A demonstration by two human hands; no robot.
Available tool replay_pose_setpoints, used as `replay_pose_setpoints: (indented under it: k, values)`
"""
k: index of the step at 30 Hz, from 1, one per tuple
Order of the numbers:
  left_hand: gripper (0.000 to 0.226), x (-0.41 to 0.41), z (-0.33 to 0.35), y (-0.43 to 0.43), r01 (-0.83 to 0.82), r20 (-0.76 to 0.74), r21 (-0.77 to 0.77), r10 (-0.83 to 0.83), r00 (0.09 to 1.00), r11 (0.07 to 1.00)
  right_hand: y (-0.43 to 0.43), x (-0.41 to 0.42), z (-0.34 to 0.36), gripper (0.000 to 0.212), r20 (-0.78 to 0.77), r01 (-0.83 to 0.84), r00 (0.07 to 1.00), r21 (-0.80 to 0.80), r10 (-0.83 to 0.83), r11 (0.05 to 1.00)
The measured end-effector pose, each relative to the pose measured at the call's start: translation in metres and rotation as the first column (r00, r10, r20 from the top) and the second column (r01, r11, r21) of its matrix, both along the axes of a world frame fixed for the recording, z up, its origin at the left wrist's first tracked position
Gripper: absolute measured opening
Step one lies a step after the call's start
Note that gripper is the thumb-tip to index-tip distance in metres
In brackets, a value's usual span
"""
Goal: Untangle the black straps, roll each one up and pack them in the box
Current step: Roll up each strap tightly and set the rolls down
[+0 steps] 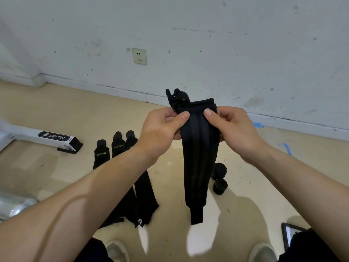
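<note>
Scuffed white wall [226, 44], wall socket [139, 56] (yellowed), blue tape [288, 148] on beige floor [56, 114], crinkled clear plastic [15, 205] at left

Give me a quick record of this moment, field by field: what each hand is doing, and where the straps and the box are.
held strap: black, unrolled, hanging from both hands
left hand: pinches its top edge
right hand: pinches its top edge too
rolled straps: two, on the floor, right of the held strap
flat straps: three, marked XUEYING, on the floor
box: white, marked BRTW, on the floor at left
</note>
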State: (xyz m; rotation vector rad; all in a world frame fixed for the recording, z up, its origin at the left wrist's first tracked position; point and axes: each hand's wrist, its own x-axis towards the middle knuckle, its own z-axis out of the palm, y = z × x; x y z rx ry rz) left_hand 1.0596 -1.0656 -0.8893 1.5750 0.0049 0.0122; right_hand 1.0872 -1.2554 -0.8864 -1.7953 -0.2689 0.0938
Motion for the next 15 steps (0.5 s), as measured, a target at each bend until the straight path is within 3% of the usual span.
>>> replay_pose_setpoints:
  k: [3, 7, 11, 15]
  values:
    - [0.024, -0.001, 0.001, -0.001, -0.002, -0.036, -0.014, 0.002, 0.999, 1.000, 0.001, 0.000, -0.001, 0.062, 0.036, 0.026, 0.999, -0.007, -0.026, 1.000]
    - [0.027, -0.001, 0.001, -0.003, 0.014, -0.078, -0.035, -0.017, 0.997, 0.999, 0.004, -0.003, 0.000, 0.012, 0.058, 0.033, 0.998, 0.088, -0.039, 0.996]
    - [0.025, 0.001, 0.004, 0.002, 0.070, -0.114, -0.009, -0.071, 0.991, 0.997, 0.002, -0.002, 0.002, 0.018, 0.030, 0.006, 0.999, 0.119, -0.009, 0.993]
    - [0.018, 0.002, 0.009, 0.013, 0.107, -0.171, 0.181, -0.076, 0.982, 0.978, -0.001, -0.001, 0.003, 0.014, 0.010, -0.025, 1.000, 0.080, 0.025, 0.996]
